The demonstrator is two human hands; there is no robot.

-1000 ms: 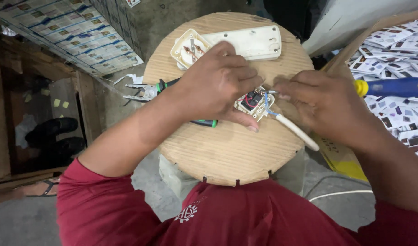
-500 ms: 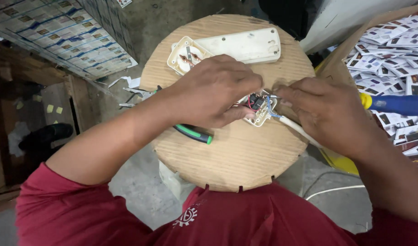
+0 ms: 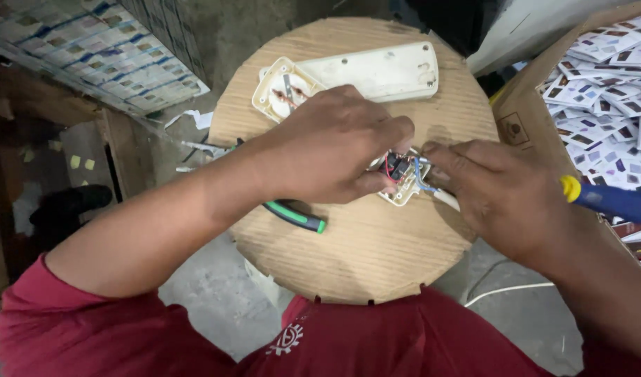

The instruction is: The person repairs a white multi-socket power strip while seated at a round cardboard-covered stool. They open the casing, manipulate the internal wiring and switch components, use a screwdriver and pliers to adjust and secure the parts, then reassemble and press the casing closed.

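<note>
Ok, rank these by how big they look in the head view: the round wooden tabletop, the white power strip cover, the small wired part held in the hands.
1. round wooden tabletop
2. white power strip cover
3. small wired part, partly hidden by the left hand and right hand

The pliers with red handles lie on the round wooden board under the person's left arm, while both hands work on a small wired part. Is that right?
Not quite: the head view shows the handles of the pliers are green and black, not red. The rest holds: they lie on the round wooden board under the left arm, while the left hand and right hand work on the small wired part.
</note>
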